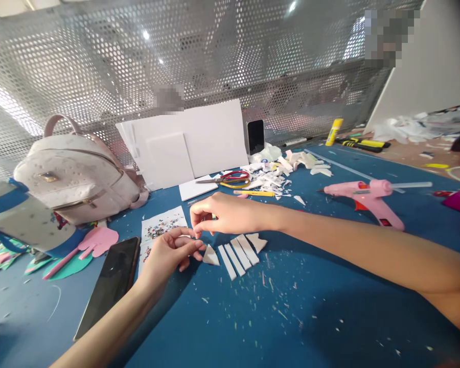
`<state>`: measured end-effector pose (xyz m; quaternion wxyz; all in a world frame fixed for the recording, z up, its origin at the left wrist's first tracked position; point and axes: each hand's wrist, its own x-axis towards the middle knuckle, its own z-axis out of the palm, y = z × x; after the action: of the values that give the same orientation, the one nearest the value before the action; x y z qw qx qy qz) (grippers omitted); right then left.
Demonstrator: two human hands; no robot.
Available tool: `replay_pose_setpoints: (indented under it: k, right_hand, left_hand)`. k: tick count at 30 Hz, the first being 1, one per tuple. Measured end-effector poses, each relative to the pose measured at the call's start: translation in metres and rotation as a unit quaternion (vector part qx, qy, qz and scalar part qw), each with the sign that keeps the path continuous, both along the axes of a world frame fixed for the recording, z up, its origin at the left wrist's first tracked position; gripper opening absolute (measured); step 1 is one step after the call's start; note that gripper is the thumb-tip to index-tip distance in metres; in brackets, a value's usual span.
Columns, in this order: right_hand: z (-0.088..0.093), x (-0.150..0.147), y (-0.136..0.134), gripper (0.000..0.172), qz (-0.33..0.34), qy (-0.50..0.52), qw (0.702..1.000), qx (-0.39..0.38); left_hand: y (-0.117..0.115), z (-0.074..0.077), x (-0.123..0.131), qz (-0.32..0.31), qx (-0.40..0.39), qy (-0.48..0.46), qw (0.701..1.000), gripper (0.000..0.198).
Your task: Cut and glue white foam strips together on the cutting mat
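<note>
My left hand (172, 250) is in a pinch, thumb against forefinger, over the right edge of a white sheet (168, 214) strewn with tiny coloured bits. My right hand (222, 214) is curled down from above, its fingertips close to those of the left. Whatever either pinch holds is too small or hidden to make out. Just right of the left fingertips is a small white triangular piece (211, 255); whether they touch it I cannot tell. Several white foam-like strips (237, 254) lie side by side further right, next to a jagged white piece (257, 242).
Behind my hands are scissors (230, 179), a yellow cutter (254, 193) and white scraps (270, 179). A pink glue gun (364, 191) lies right. White boards (214, 135) and a phone (256, 136) stand behind. Left are a backpack (72, 168), a bottle (26, 214) and another phone (109, 286).
</note>
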<state>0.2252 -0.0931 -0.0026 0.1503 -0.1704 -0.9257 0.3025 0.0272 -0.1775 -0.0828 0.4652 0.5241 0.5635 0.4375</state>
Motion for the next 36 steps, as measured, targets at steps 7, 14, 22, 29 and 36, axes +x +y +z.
replay_pose_setpoints:
  k: [7, 14, 22, 29, 36]
  right_hand:
    - [0.000, 0.000, 0.002, 0.009, -0.007, -0.004, 1.000, 0.018]
    - [-0.004, 0.002, 0.007, 0.009, -0.035, -0.032, 0.998, 0.040]
    - [-0.023, -0.004, 0.009, 0.012, -0.058, -0.052, 0.995, 0.064]
    - [-0.034, -0.008, 0.013, 0.011, -0.030, -0.060, 0.997, 0.026]
    - [-0.042, -0.012, 0.008, 0.008, -0.030, -0.063, 0.997, 0.015]
  left_hand:
    - [-0.002, 0.004, 0.005, -0.008, 0.013, 0.026, 1.000, 0.028]
    - [-0.004, 0.006, 0.001, 0.023, 0.050, 0.049, 0.997, 0.027]
    - [-0.005, 0.005, -0.002, 0.044, 0.092, 0.042, 0.994, 0.022]
    - [-0.007, 0.009, 0.000, 0.049, 0.098, 0.069, 0.992, 0.017]
    - [-0.008, 0.006, -0.002, 0.077, 0.113, 0.080, 0.987, 0.027]
